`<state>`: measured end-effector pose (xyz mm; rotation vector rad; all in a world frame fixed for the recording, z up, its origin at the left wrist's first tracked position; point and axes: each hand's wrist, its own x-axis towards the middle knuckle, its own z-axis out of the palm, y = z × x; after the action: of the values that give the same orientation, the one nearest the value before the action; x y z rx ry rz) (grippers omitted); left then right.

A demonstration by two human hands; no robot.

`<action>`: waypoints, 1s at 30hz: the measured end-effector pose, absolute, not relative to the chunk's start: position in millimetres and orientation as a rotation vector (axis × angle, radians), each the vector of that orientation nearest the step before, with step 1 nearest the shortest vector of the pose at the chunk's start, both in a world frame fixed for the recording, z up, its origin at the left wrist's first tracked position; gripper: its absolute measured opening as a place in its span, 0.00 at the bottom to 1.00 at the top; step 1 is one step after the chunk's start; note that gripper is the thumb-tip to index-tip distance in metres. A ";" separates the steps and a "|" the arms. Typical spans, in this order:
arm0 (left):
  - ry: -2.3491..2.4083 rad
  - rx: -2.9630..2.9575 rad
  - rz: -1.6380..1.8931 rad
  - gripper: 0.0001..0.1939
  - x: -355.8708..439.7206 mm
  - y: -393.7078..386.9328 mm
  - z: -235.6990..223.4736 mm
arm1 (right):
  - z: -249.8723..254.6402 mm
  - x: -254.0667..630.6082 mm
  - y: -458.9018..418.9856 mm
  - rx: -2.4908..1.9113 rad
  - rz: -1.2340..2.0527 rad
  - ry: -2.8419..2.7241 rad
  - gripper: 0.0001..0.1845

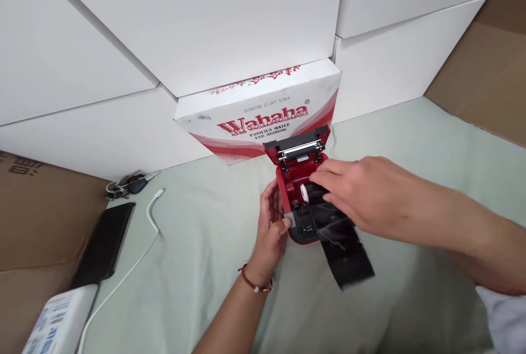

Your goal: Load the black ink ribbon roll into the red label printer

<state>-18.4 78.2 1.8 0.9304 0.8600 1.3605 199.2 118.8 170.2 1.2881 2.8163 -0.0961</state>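
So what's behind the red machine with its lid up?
Behind the red machine is a white-and-red water box; the raised lid covers part of its lower right front, so that patch can't be seen.

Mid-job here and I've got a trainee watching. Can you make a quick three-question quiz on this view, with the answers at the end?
1. True or false: the left hand is pressing the lid of the red device shut.
2. The right hand is holding: A. the white cable; B. the black roll; C. the keys.
3. Fill in: the large red word on the carton behind the device is ____.

Key:
1. False; the lid stands open, and the left hand holds the device's side.
2. B.
3. Wahaha.
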 end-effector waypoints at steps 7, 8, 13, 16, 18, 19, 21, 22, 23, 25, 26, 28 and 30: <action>0.878 0.948 1.353 0.42 -19.9 77.8 2.1 | 144.9 151.7 136.6 1.406 -0.105 2.599 0.14; 0.880 0.950 1.352 0.42 -20.1 77.6 2.1 | 141.8 151.1 137.9 1.412 -0.104 2.605 0.14; 0.877 0.955 1.333 0.42 -19.7 77.3 3.9 | 123.8 150.4 155.2 1.452 -0.164 2.631 0.14; 0.902 0.952 1.326 0.42 -19.7 77.0 4.0 | 119.6 152.0 165.3 1.471 -0.257 2.590 0.14; 0.916 0.948 1.331 0.42 -19.8 76.7 3.2 | 123.6 156.9 166.3 1.420 -0.308 2.639 0.14; 0.919 0.946 1.335 0.42 -19.9 76.5 2.8 | 127.9 160.7 165.2 1.366 -0.339 2.674 0.14; 0.921 0.947 1.341 0.41 -19.8 76.1 2.5 | 139.0 169.7 161.5 1.262 -0.406 2.694 0.15; 0.924 0.950 1.343 0.41 -19.6 76.0 2.6 | 144.7 174.0 159.6 1.235 -0.431 2.680 0.15; 0.929 0.953 1.342 0.41 -19.5 75.9 2.9 | 149.3 177.6 158.1 1.228 -0.444 2.661 0.15; 0.938 0.955 1.340 0.42 -19.1 75.9 3.7 | 153.0 180.6 156.8 1.259 -0.418 2.648 0.15; 0.938 0.952 1.342 0.42 -19.0 76.0 4.1 | 151.5 179.9 157.0 1.284 -0.383 2.659 0.16; 0.928 0.950 1.343 0.42 -19.0 76.4 4.2 | 143.3 174.5 158.2 1.353 -0.284 2.664 0.16; 0.915 0.956 1.342 0.42 -19.2 76.9 3.6 | 132.8 166.8 159.3 1.437 -0.185 2.626 0.15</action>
<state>-19.2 76.9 3.6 0.9561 0.9154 1.3416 166.8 159.3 132.8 1.4372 2.6257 -0.1846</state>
